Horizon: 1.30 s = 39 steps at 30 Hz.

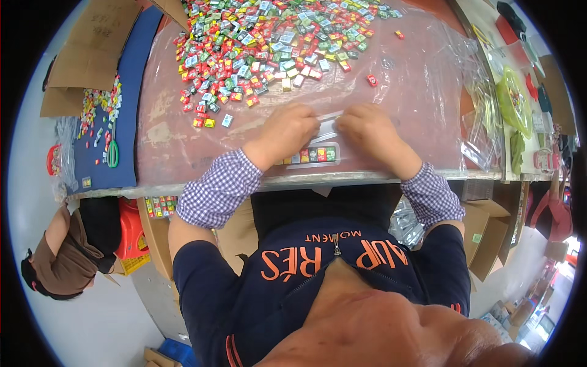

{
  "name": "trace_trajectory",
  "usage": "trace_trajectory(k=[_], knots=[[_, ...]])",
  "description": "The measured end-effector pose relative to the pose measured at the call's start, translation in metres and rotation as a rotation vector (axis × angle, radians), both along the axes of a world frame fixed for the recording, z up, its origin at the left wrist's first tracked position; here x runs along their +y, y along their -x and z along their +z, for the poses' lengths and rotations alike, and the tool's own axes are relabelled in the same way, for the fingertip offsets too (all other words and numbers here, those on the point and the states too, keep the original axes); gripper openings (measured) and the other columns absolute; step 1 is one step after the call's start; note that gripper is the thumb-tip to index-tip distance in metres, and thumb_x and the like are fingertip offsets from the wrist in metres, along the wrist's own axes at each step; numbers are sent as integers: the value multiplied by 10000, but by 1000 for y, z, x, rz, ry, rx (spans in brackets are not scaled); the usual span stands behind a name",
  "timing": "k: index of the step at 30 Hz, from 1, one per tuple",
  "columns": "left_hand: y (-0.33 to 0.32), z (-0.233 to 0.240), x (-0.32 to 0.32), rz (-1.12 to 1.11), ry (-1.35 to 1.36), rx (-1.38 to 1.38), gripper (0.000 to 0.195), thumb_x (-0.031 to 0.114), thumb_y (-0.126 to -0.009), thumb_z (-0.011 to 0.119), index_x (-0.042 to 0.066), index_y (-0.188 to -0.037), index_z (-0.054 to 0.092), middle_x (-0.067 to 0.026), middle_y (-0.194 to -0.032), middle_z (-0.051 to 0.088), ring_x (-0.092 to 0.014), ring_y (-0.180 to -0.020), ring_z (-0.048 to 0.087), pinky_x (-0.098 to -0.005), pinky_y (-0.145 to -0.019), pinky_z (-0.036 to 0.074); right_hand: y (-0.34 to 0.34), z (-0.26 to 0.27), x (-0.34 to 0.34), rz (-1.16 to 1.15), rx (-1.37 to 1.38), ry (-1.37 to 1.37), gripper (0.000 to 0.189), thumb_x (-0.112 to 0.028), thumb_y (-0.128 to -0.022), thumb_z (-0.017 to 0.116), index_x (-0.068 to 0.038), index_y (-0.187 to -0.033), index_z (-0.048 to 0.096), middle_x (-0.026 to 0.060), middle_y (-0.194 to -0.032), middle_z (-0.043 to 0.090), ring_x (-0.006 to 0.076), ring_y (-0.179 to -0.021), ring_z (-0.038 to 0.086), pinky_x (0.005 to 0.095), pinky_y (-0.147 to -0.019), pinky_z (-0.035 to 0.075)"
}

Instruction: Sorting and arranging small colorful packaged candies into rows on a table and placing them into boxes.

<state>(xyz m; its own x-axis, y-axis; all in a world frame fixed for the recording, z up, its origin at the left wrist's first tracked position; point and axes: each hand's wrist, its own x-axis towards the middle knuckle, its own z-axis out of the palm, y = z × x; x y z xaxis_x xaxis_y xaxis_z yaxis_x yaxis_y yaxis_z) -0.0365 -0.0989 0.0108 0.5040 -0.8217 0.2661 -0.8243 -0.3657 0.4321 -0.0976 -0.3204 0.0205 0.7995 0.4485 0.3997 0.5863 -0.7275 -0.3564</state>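
Note:
Both my hands are over the table near its front edge. My left hand (289,133) and my right hand (367,130) pinch opposite ends of a clear plastic piece (327,128), which looks like a narrow lid or tray. Just below it, nearer my body, lies a long clear plastic tray (338,153) with a row of small coloured blocks (316,155), red, green, yellow and dark. My left hand and wrist hide the tray's left part. Beyond my hands spreads a large heap of small coloured packet-like blocks (275,46).
Loose blocks lie beside the heap, one red (372,80). Clear plastic trays (479,153) are piled at the right, near a yellow-green basket (513,103). A cardboard box (91,46) and green-handled scissors (113,153) are at the left, where another person (69,257) sits.

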Motion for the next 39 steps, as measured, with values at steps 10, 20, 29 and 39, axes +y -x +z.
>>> trace_trajectory(k=[10, 20, 29, 39], knots=[[-28, -12, -8, 104, 247, -262, 142, 61, -791, 575, 43, -903, 661, -92, -954, 638, -291, -899, 595, -384, -786, 472, -41, 0, -46, -102, -5, 25, 197, -62, -747, 625, -56, -942, 652, 116, -966, 634, 309, -894, 600, 389, -787, 482], [-85, -19, -43, 120, -254, -174, 162, 61, -798, 537, 32, -939, 611, -123, -903, 599, -307, -883, 574, -407, -772, 466, -41, -26, -63, -235, -11, 63, 223, -58, -757, 643, -35, -979, 646, 140, -984, 652, 339, -941, 599, 394, -824, 483], [3, 2, 0, -245, -50, -113, 273, 119, -773, 610, 70, -1041, 631, -85, -1021, 618, -258, -963, 565, -370, -818, 464, -3, -13, 4, 24, 159, -187, 245, -103, -791, 661, -61, -1032, 651, 94, -1013, 655, 291, -949, 608, 380, -841, 470], [7, -13, 32, -132, 13, 73, 330, 109, -793, 634, 65, -1120, 620, -87, -1201, 588, -269, -1139, 523, -365, -937, 448, -10, -10, -3, 71, -22, -89, 220, -58, -780, 656, -53, -1000, 664, 126, -993, 645, 294, -940, 607, 402, -830, 471]])
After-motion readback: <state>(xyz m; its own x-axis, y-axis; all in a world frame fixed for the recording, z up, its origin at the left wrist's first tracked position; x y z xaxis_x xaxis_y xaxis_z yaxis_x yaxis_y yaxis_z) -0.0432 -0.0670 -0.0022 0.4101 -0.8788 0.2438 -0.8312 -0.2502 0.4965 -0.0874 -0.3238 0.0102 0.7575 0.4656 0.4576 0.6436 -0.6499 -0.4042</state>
